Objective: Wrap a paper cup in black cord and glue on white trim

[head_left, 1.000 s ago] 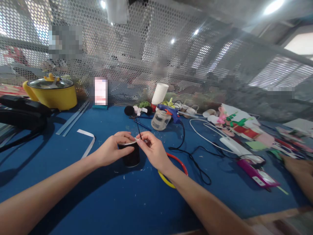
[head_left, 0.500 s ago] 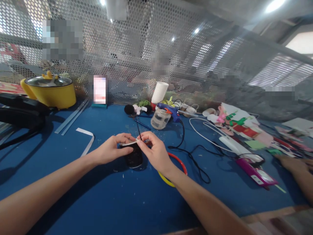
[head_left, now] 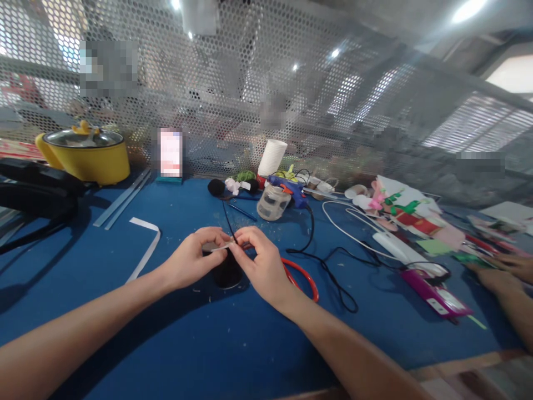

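My left hand [head_left: 194,255] is closed, its thumb and fingers pinching a thin white strip [head_left: 219,248] at the top of a dark cup-shaped piece [head_left: 227,273]. The piece is partly hidden by my hands, so its exact kind is unclear. My right hand [head_left: 260,264] meets the left one, its fingertips pinched at the strip's right end and round the base of a thin black stick [head_left: 228,222]. This stick slants up and away toward the black fuzzy ball [head_left: 216,188]. A red ring [head_left: 306,278] lies partly under my right wrist.
A clear jar [head_left: 272,203], blue glue gun [head_left: 293,191] and white paper cup [head_left: 272,158] stand behind my hands. A bent white strip [head_left: 147,250] lies left, a purple-ended power strip [head_left: 435,294] right. A yellow pot [head_left: 91,161] is back left; another person's hand [head_left: 495,278] works far right.
The black stick's upper end and the fuzzy ball have shifted slightly left. My right hand has moved a little left and down, and the ring's yellow part is now hidden.
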Demonstrator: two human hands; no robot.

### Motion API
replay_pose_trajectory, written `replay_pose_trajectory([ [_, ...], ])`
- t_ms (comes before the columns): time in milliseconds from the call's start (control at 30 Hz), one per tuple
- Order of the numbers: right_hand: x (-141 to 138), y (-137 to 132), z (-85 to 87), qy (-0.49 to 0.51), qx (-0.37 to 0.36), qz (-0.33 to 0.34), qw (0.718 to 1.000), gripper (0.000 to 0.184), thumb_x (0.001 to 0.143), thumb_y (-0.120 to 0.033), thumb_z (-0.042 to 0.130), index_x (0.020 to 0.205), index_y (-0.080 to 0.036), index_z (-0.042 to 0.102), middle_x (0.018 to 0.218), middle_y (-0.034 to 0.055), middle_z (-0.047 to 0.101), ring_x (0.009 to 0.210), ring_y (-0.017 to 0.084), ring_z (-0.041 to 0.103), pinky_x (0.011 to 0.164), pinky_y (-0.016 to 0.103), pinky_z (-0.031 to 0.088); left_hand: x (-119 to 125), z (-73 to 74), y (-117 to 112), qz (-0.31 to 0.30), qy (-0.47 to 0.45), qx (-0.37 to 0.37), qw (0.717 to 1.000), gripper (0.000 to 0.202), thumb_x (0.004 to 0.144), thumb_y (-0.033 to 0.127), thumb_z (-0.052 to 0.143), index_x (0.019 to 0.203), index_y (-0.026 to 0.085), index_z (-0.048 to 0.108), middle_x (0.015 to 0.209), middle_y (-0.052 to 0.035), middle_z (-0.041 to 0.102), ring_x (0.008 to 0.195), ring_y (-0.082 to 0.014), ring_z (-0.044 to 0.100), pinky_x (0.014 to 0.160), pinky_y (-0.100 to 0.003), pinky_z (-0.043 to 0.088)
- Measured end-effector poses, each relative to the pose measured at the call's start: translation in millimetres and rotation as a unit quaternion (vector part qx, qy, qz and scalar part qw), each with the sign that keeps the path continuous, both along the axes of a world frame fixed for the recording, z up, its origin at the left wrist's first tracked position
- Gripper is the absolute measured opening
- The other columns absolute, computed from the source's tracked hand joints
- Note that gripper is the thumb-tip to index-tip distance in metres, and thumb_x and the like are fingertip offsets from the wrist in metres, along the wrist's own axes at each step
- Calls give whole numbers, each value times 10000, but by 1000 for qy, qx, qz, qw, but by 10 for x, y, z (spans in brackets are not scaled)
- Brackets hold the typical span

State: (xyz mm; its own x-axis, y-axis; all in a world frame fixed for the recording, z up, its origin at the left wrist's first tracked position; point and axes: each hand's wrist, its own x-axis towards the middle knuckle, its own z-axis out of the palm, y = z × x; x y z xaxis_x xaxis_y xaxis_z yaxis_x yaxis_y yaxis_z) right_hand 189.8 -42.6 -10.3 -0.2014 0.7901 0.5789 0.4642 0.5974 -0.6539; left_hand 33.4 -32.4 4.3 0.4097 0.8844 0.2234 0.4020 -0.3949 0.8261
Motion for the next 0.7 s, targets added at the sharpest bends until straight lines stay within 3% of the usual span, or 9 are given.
replay_pose_trajectory([
  [267,1,-6,9,11,-4,22,1000,78,799,-211,514,727,-212,483,836,44,570,802,164,544,699,308,464,5,33,-12,-8,-10,-5,1000,130,708,267,454,615,179,478,891,-74,603,918,-214,544,878,-381,389],
  [367,107,29,111,52,-20,13,998,54,809,-250,496,795,-206,523,916,67,586,870,169,563,700,293,475,-1,43,-3,-14,-21,-22,999,148,710,285,457,607,179,461,841,-67,583,851,-199,545,848,-369,406],
  [500,458,200,395,100,4,-106,989,159,791,-334,504,829,-186,550,892,86,624,824,183,591,736,332,470,-22,32,20,-12,-33,-29,999,144,701,298,481,615,182,479,877,-73,592,944,-221,527,869,-370,393],
  [600,785,469,584,101,29,-263,959,175,742,-349,549,753,-175,542,819,78,639,783,194,600,758,348,451,-44,24,40,-7,-30,-34,999,137,698,298,487,620,185,491,939,-87,598,1023,-239,506,899,-375,371],
  [667,958,676,635,81,-44,-331,939,197,716,-360,584,671,-177,527,740,57,631,834,214,593,780,339,435,-58,16,55,6,-26,-38,999,130,692,302,496,634,187,504,981,-100,599,1085,-251,476,931,-382,344],
  [700,1019,772,637,76,-114,-330,934,238,718,-380,586,611,-182,510,658,38,613,825,219,596,763,328,439,-65,11,62,10,-23,-38,999,129,689,307,501,642,187,513,998,-107,597,1113,-256,459,945,-387,329],
])
